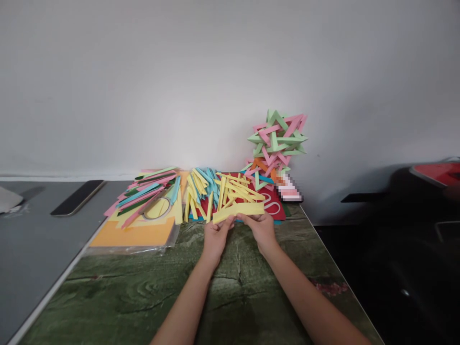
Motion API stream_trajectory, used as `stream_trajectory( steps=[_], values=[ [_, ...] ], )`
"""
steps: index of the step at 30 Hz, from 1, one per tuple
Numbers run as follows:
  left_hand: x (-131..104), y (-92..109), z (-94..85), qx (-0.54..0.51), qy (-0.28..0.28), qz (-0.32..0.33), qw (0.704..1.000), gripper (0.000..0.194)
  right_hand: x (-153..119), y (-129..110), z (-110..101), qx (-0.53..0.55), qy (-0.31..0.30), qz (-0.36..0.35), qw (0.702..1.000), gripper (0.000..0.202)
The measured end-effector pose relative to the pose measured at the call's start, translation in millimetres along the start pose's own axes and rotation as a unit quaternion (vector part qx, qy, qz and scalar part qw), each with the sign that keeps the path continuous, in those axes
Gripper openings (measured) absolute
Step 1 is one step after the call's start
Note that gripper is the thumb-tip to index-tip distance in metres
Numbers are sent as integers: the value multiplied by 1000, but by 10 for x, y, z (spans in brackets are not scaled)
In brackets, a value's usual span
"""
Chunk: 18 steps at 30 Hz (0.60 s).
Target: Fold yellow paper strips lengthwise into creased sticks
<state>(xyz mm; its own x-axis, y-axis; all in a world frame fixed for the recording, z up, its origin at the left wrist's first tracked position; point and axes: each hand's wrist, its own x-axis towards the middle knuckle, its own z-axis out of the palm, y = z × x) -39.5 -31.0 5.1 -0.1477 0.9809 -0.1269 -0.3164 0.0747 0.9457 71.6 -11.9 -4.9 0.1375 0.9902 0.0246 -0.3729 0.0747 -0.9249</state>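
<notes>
A strip of yellow paper (pixel 238 211) is stretched sideways between my two hands, above the green wood-patterned table (pixel 143 292). My left hand (pixel 217 235) pinches its lower edge near the middle, and my right hand (pixel 261 230) pinches it a little farther right. Both hands are closed, with the thumbs close together. Just beyond them lies a loose pile of narrow yellow paper strips (pixel 237 189). Blue folded strips (pixel 212 184) lie beside that pile, to the left.
Pink, green and blue strips (pixel 143 191) lie on an orange paper pack (pixel 132 235) at the left. A green and pink paper star model (pixel 276 136) rises at the back right. Scissors (pixel 272 203) rest on red paper. A phone (pixel 77 197) lies on the grey surface.
</notes>
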Motion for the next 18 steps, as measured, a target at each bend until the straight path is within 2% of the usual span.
stream_trajectory(
  steps=[3, 7, 18],
  values=[
    [2, 0, -3, 2, -12, -3, 1000, 33, 13, -2, -13, -19, 11, 8, 1000, 34],
    [17, -4, -11, -24, 2, -14, 1000, 43, 37, 3, -22, -19, 5, 12, 1000, 24],
    [43, -18, -41, -89, 39, 2, 995, 39, 82, 29, -53, 81, 67, 27, 994, 34]
  ],
)
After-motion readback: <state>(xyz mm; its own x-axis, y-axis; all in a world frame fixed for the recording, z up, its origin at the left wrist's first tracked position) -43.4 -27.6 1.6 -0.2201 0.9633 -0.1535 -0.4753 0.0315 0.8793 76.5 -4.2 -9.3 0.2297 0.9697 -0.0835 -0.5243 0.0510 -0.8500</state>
